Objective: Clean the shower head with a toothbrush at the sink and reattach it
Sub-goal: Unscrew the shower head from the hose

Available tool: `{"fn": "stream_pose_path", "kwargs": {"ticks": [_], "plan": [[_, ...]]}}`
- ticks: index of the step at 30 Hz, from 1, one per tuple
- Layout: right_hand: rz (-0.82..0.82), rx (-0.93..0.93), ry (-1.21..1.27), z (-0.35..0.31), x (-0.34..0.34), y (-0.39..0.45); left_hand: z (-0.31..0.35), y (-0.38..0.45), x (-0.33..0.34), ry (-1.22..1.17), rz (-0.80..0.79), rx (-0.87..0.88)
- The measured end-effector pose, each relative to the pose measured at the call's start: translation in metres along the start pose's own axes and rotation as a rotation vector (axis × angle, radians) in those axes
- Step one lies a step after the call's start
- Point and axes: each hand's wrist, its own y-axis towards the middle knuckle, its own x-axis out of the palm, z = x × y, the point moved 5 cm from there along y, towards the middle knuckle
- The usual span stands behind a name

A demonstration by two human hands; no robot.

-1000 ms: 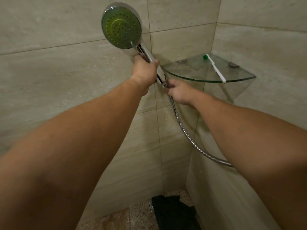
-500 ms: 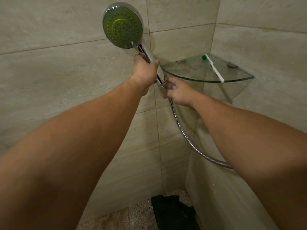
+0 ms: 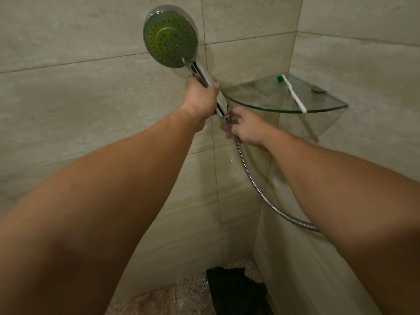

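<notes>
Since a second ago the right hand [image 3: 246, 128] has slid a little down, off the end of the handle and onto the hose nut just below it, and its fingers look blurry, as if turning. Nothing else has moved much. The left hand [image 3: 201, 98] is wrapped tight round the shiny handle of the shower head [image 3: 171, 38], holding it up against the tiled wall [image 3: 68, 98]. The right hand's fingers are curled round the top of the metal hose [image 3: 254, 183], right where it joins the handle.

The face of the shower head looks green and yellow, so I think it has not been cleaned yet. The toothbrush [image 3: 293, 93] lies on the glass corner shelf [image 3: 329, 108], its end poking over the front edge, and nobody is touching it. No sink shows. So the job looks just begun: get the head off, scrub it at the sink, then screw it back on
</notes>
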Motion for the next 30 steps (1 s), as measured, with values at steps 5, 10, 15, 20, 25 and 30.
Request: {"fn": "stream_pose_path", "kwargs": {"ticks": [5,10,15,20,25,30], "plan": [[-0.070,0.054,0.009,0.0000,0.0012,-0.0020,0.0012,-0.0031,-0.0002,0.011,-0.003,0.007],[-0.055,-0.001,0.006,-0.0006,-0.0004,-0.0018,0.0028,-0.0043,-0.0011,0.024,-0.004,0.009],[-0.024,-0.015,0.052,-0.0005,-0.0025,0.0026,0.0037,-0.0050,0.0005,-0.016,-0.023,0.008],[-0.053,-0.016,0.082,-0.0025,0.0009,0.0010,0.0067,-0.0074,0.0008,0.026,-0.023,0.015],[-0.075,0.029,-0.025,0.0027,-0.0016,0.0017,0.0051,-0.0078,-0.0002,0.012,-0.017,0.007],[-0.015,-0.013,0.020,-0.0011,-0.0032,0.0025,0.0065,-0.0093,-0.0008,0.011,-0.014,0.004]]}}
